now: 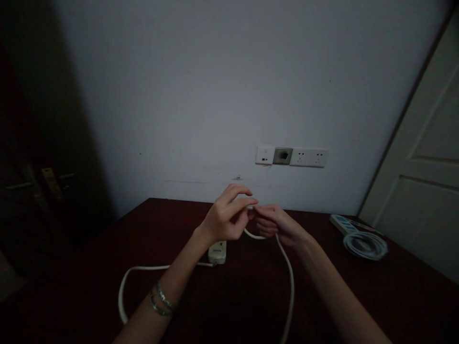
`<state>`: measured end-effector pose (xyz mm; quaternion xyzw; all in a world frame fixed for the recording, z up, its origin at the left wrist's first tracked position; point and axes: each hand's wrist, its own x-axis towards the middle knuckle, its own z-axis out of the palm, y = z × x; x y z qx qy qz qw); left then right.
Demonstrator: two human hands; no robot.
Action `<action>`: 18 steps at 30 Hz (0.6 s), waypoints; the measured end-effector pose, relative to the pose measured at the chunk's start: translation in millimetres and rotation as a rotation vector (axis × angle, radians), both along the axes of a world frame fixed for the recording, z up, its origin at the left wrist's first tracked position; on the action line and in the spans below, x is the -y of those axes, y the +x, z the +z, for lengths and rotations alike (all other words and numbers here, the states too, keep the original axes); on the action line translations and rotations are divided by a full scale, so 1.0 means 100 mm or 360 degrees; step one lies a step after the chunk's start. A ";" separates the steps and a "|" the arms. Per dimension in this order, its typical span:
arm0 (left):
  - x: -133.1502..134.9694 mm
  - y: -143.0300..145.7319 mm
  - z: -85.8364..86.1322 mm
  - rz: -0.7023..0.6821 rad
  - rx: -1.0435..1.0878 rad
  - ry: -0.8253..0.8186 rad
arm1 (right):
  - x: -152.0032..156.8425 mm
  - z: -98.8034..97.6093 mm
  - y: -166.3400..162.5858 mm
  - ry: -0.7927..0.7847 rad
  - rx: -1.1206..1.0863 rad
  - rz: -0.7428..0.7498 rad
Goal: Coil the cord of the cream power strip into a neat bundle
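A white power cord [290, 282] is up between my two hands over the dark red table. My right hand [274, 222] is closed round it, with a length hanging down toward the near edge and a small loop below the fingers. My left hand [229, 215] meets the right one, thumb and index finger pinched at a short pale piece of the cord, the other fingers raised and curved. The cord's tip is hidden by the fingers. Behind my left wrist lies a white power strip [217, 253], partly covered, its cord curving off to the left.
At the right of the table [172, 220] are another power strip [343, 223] and a coiled grey-white cable [366, 245]. Wall sockets [308, 157] and a grey switch plate [282, 155] sit above the table. A pale door [423, 191] stands at right.
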<state>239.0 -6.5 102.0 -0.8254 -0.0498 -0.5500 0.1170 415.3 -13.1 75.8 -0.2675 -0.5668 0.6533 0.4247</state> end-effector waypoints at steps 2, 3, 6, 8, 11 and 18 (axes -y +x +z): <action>0.01 -0.01 -0.02 -0.0076 0.0301 0.0097 | -0.01 0.01 0.00 -0.0025 -0.0083 -0.0003; 0.00 -0.02 -0.04 -0.0083 0.0418 0.0105 | -0.02 0.01 0.01 -0.0034 -0.0133 -0.0013; -0.12 -0.02 -0.11 0.0054 0.0617 -0.0209 | -0.02 0.03 0.03 -0.0052 -0.0280 -0.0066; -0.25 -0.01 -0.16 0.0187 0.0657 -0.0714 | -0.02 0.05 0.05 -0.0045 -0.0351 -0.0112; -0.42 0.04 -0.22 0.0120 0.0599 -0.1553 | -0.01 0.07 0.06 -0.0001 -0.0435 -0.0197; -0.39 0.29 -0.37 -0.0886 0.0448 -0.2330 | 0.01 0.09 0.03 0.0047 -0.0637 -0.0358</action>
